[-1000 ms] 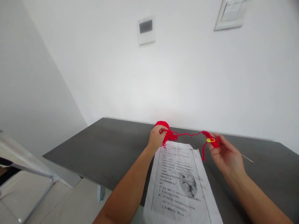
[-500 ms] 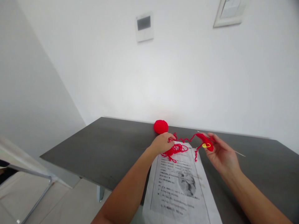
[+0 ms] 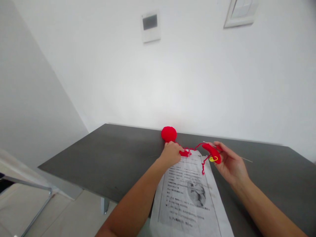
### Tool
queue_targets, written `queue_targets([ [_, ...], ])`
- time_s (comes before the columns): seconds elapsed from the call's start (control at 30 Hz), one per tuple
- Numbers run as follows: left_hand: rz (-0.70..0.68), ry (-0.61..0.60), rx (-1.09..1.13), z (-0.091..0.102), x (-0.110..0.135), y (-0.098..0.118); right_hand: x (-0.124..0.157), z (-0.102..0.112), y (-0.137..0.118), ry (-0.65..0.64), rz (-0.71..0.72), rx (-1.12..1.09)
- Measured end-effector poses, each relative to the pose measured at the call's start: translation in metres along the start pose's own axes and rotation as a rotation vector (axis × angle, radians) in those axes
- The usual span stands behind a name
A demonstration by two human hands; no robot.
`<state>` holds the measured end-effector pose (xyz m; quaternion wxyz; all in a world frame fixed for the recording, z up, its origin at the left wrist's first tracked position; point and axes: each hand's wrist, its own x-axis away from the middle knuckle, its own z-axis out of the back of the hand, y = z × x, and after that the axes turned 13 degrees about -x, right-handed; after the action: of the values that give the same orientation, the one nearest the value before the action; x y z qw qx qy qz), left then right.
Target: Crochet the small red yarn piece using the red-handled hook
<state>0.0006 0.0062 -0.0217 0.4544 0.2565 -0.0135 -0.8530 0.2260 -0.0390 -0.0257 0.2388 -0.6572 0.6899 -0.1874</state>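
My left hand [image 3: 172,153] is closed over loose red yarn [image 3: 184,153] at the top of a printed sheet. Most of that yarn is hidden under the fingers. A red yarn ball [image 3: 169,134] sits just behind this hand. My right hand [image 3: 232,163] grips a small red knitted piece [image 3: 211,152] together with a thin needle [image 3: 247,160], which sticks out on both sides of the fingers. A yellow stitch marker [image 3: 213,159] hangs on the knitting. One strand runs from the piece toward my left hand, and a short tail [image 3: 203,168] dangles over the paper.
The printed sheet [image 3: 182,210] lies on a dark grey table [image 3: 111,158] that stands against a white wall. A small panel [image 3: 150,26] and a switch plate [image 3: 240,13] are mounted above. A metal chair frame [image 3: 37,210] shows at lower left.
My left hand has closed over the loose yarn, which was spread out on the paper and is now bunched under the fingers. My right hand still holds the knitting and needle.
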Motion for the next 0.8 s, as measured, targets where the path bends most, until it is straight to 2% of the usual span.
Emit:
queue_targets([
  [0.03, 0.029, -0.020, 0.034, -0.002, 0.000, 0.001, 0.000, 0.000, 0.001, -0.006, 0.003, 0.006],
  [0.1, 0.093, 0.139, 0.164, -0.002, 0.000, 0.004, 0.000, -0.001, 0.002, -0.021, 0.011, 0.030],
  [0.17, 0.153, 0.274, 0.401, 0.001, -0.001, 0.010, 0.002, -0.004, 0.004, -0.051, 0.012, 0.080],
  [0.2, 0.177, 0.265, 0.581, 0.001, -0.002, 0.013, 0.003, -0.007, 0.005, -0.067, 0.011, 0.109],
  [0.33, 0.311, -0.018, 1.352, -0.005, -0.003, 0.029, 0.009, -0.017, 0.013, -0.108, -0.025, 0.164],
  [0.4, 0.394, -0.153, 1.553, -0.009, -0.003, 0.033, 0.012, -0.020, 0.017, -0.121, -0.051, 0.173],
  [0.47, 0.466, -0.200, 1.667, -0.008, -0.003, 0.033, 0.014, -0.023, 0.020, -0.136, -0.093, 0.200],
  [0.53, 0.496, -0.188, 1.757, -0.002, -0.004, 0.029, 0.015, -0.023, 0.022, -0.149, -0.136, 0.232],
  [0.67, 0.429, -0.209, 1.947, 0.019, -0.002, 0.017, 0.016, -0.023, 0.025, -0.163, -0.180, 0.312],
  [0.73, 0.374, -0.179, 1.959, 0.026, -0.001, 0.015, 0.017, -0.022, 0.027, -0.169, -0.187, 0.378],
  [0.8, 0.351, -0.080, 1.901, 0.025, -0.002, 0.016, 0.017, -0.021, 0.029, -0.176, -0.193, 0.437],
])
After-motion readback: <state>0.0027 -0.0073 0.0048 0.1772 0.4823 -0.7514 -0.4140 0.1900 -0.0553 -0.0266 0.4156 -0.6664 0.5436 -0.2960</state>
